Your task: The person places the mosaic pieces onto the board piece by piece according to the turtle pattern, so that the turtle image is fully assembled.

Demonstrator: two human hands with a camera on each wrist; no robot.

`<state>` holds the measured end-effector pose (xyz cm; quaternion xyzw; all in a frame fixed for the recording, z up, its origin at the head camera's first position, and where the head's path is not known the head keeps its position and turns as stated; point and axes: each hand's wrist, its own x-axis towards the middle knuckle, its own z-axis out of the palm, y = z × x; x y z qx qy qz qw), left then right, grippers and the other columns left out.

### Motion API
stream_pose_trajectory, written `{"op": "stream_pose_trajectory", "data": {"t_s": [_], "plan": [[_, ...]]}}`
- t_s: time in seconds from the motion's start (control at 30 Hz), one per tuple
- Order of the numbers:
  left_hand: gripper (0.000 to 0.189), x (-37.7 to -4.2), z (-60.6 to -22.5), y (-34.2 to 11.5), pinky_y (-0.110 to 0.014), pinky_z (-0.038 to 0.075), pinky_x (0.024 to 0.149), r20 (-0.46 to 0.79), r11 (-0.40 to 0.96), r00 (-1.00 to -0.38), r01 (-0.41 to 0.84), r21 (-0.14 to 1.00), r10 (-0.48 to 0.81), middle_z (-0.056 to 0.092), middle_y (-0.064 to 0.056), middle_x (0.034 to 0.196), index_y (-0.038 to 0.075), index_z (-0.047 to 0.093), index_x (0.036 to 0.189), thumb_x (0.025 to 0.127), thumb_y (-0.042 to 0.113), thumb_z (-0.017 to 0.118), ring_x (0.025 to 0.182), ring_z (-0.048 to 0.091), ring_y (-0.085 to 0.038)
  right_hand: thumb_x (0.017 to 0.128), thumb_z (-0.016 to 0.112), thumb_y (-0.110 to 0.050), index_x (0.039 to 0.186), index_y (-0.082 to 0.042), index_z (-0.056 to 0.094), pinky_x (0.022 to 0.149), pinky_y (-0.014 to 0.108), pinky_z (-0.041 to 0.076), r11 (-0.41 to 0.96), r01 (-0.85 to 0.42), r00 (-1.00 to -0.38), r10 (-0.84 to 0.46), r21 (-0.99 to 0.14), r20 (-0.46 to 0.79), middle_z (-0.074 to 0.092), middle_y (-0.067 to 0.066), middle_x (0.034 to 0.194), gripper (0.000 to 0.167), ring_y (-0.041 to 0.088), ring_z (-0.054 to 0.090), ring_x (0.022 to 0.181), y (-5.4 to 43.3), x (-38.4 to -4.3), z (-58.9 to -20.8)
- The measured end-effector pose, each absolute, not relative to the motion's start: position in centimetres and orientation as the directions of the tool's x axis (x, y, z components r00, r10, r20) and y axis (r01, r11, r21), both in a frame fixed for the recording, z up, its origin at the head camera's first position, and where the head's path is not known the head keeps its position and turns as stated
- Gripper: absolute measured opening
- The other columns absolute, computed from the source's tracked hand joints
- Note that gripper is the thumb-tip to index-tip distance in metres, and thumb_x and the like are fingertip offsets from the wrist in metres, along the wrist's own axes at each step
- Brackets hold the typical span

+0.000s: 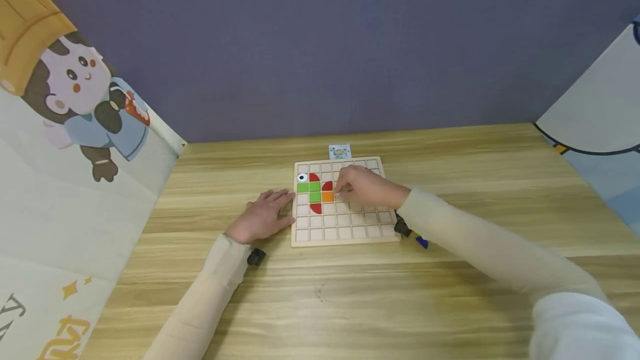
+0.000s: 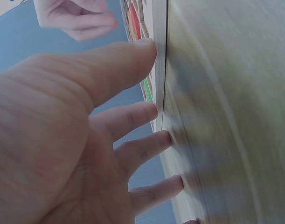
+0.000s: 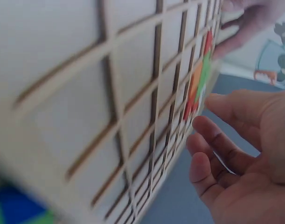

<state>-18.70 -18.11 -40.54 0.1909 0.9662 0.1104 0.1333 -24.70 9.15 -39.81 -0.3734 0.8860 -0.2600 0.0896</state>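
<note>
A light wooden grid board [image 1: 345,233] lies on the table, with coloured tiles in its upper left cells. Among them are a white eye tile [image 1: 302,178], green squares [image 1: 314,187], red quarter-round pieces [image 1: 316,208] and an orange square [image 1: 327,197]. My left hand [image 1: 264,216] lies spread at the board's left side, thumb and fingertips right at its edge. Over the board, just right of the orange square, hovers my right hand [image 1: 367,186]. In the right wrist view its fingers [image 3: 210,140] bend loosely, with a gap between thumb and forefinger and no tile showing there.
A small picture card [image 1: 340,151] lies behind the board's far edge. Blue and other coloured pieces [image 1: 422,242] show beside the board's right edge, partly hidden under my right forearm. A dark blue partition [image 1: 350,49] rises behind the wooden table [image 1: 320,304].
</note>
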Motion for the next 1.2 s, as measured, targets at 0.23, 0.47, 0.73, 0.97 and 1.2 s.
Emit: {"op": "stream_pose_trajectory", "data": {"t_s": [0.23, 0.47, 0.73, 0.97, 1.2], "plan": [[0.062, -18.7, -40.5, -18.1, -0.074, 0.020, 0.095, -0.215, 0.902, -0.891, 0.340, 0.267, 0.400, 0.025, -0.009, 0.153, 0.014, 0.033, 0.148, 0.095, 0.039, 0.054, 0.137, 0.020, -0.041, 0.088, 0.067, -0.007, 0.095, -0.009, 0.075, 0.073, 0.032, 0.048, 0.631, -0.578, -0.762, -0.644, -0.518, 0.066, 0.060, -0.003, 0.091, 0.011, 0.014, 0.054, 0.081, 13.5, -25.1, -39.8], [0.063, -18.7, -40.7, -18.0, -0.074, 0.020, 0.095, -0.215, 0.898, -0.889, 0.341, 0.277, 0.404, 0.025, -0.009, 0.153, 0.015, 0.032, 0.149, 0.095, 0.040, 0.054, 0.137, 0.019, -0.040, 0.089, 0.066, -0.010, 0.102, -0.011, 0.073, 0.072, 0.035, 0.049, 0.692, -0.488, -0.818, -0.575, -0.532, 0.003, 0.060, -0.001, 0.101, 0.015, 0.015, 0.055, 0.082, 17.9, -24.1, -39.5], [0.063, -18.7, -40.8, -18.1, -0.074, 0.020, 0.095, -0.214, 0.894, -0.887, 0.344, 0.287, 0.410, 0.025, -0.010, 0.153, 0.014, 0.032, 0.149, 0.095, 0.039, 0.054, 0.137, 0.019, -0.042, 0.086, 0.070, -0.008, 0.098, -0.011, 0.074, 0.076, 0.038, 0.050, 0.714, -0.502, -0.826, -0.563, -0.487, 0.026, 0.063, -0.001, 0.099, 0.013, 0.017, 0.058, 0.088, 20.4, -23.1, -39.1], [0.063, -18.7, -40.6, -18.1, -0.074, 0.019, 0.095, -0.217, 0.893, -0.885, 0.343, 0.292, 0.411, 0.024, -0.011, 0.153, 0.013, 0.032, 0.149, 0.095, 0.039, 0.055, 0.137, 0.019, -0.043, 0.079, 0.074, 0.000, 0.092, -0.013, 0.075, 0.078, 0.039, 0.050, 0.704, -0.578, -0.787, -0.615, -0.412, 0.053, 0.062, -0.005, 0.095, 0.018, 0.018, 0.057, 0.090, 22.5, -21.7, -39.9], [0.063, -18.7, -40.6, -18.1, -0.075, 0.020, 0.094, -0.215, 0.891, -0.884, 0.348, 0.292, 0.416, 0.025, -0.011, 0.153, 0.014, 0.032, 0.149, 0.095, 0.039, 0.055, 0.137, 0.019, -0.043, 0.080, 0.072, 0.003, 0.088, -0.014, 0.073, 0.077, 0.040, 0.050, 0.743, -0.515, -0.825, -0.564, -0.428, 0.014, 0.063, -0.005, 0.090, 0.019, 0.018, 0.057, 0.086, 25.7, -20.5, -40.4]]}}
